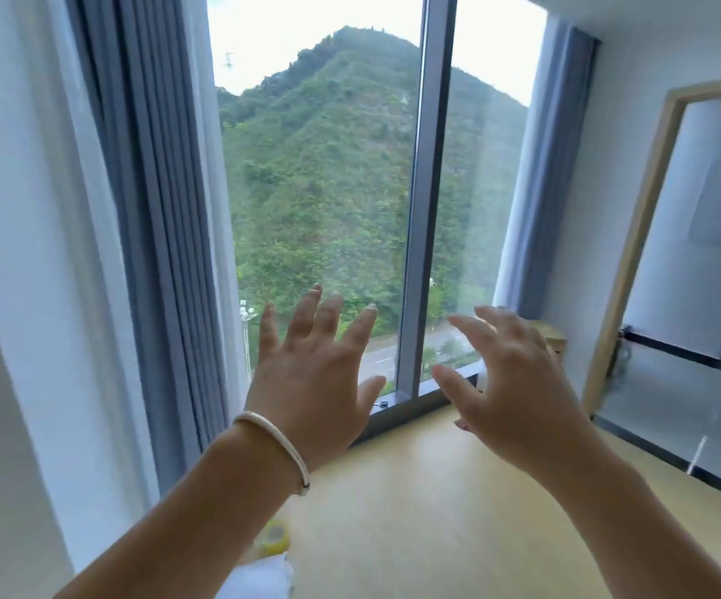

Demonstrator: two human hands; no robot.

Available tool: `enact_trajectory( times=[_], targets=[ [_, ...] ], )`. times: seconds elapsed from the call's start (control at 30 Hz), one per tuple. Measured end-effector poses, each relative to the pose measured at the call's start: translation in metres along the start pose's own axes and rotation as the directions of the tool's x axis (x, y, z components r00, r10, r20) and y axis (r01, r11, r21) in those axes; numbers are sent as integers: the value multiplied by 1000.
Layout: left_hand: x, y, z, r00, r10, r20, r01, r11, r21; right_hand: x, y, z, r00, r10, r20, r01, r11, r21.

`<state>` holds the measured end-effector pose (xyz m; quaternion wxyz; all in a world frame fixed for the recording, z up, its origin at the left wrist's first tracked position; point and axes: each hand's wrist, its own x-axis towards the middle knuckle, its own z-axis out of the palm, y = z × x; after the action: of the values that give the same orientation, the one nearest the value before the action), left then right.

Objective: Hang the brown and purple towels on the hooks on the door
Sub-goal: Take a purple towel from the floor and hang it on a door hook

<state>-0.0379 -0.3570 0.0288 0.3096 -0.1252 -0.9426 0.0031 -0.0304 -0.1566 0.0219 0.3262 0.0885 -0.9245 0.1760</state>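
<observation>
A tall window [328, 188] frames a green hillside [319, 166] at 12 o'clock, grey curtains [155, 209] at 10. Left hand [311, 382], a bracelet [276, 443] at its wrist, and right hand [518, 382] are raised, fingers spread, holding nothing. No towels or readable writing in view.

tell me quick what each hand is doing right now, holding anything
Left hand, with the white bracelet on its wrist: open, fingers spread, holding nothing.
Right hand: open, fingers spread and slightly bent, holding nothing.
</observation>
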Motion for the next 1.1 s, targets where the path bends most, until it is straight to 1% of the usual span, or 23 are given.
enact_trajectory(
  times=[0.2,0.33,0.47,0.6,0.77,1.0,1.1],
  targets=[
    [69,118,32,978,203,-40,-207,967,-147,-10,114,-55,985,162,-66,-170,975,-140],
    [102,203,49,945,323,-58,-328,921,-210,-21,185,-92,961,242,-134,-266,941,-209],
    [127,285,63,908,412,-76,-416,866,-278,-41,250,-124,935,311,-172,-349,895,-278],
    [142,361,77,864,489,-117,-497,795,-348,-63,307,-151,898,385,-214,-437,837,-328],
    [160,441,96,802,583,-132,-581,706,-405,-80,367,-177,848,477,-228,-529,751,-395],
    [202,531,133,733,654,-189,-656,606,-450,-78,443,-190,782,558,-278,-621,653,-433],
    [233,567,152,715,663,-221,-675,572,-467,-64,480,-189,766,573,-291,-637,620,-457]
  ],
)
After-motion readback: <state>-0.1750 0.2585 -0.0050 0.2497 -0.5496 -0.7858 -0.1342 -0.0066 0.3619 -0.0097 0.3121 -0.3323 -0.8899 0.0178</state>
